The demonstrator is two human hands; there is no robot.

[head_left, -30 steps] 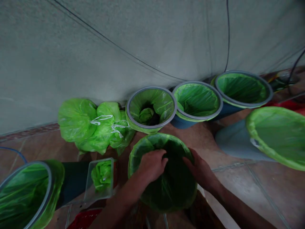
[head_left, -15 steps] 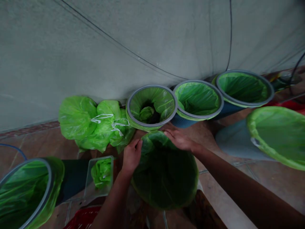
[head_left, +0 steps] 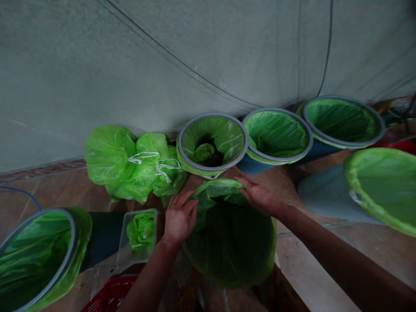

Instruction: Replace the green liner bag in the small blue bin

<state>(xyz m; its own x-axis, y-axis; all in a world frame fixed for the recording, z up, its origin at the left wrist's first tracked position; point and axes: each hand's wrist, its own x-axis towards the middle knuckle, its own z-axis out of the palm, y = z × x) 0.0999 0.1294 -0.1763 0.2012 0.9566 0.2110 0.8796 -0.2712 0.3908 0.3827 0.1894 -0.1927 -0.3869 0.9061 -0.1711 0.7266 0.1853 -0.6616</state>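
Note:
Between my hands stands a bin lined with a green plastic bag (head_left: 227,247), whose edge is folded over the bin's mouth. My left hand (head_left: 180,219) is curled over the bag's far left edge, with the thumb on the inner side. At the far right edge my right hand (head_left: 259,198) pinches the bag, thumb inside and fingers outside. The bin's body is mostly hidden beneath the bag. Just beyond it is a lined bin with a grey ring (head_left: 212,167), with crumpled green plastic inside.
Two more ringed bins, a middle one (head_left: 277,158) and a right one (head_left: 344,141), line the wall. Tied green bags (head_left: 112,156) lie left of them. A lined bin (head_left: 357,190) without a ring stands right, a ringed bin (head_left: 69,251) left. Nearby are a clear tub (head_left: 138,258) and red basket (head_left: 112,294).
Both hands have shifted along the bag's edge, the right one further right and the left slightly left. The bag's far edge is now spread wider. The view has moved a little.

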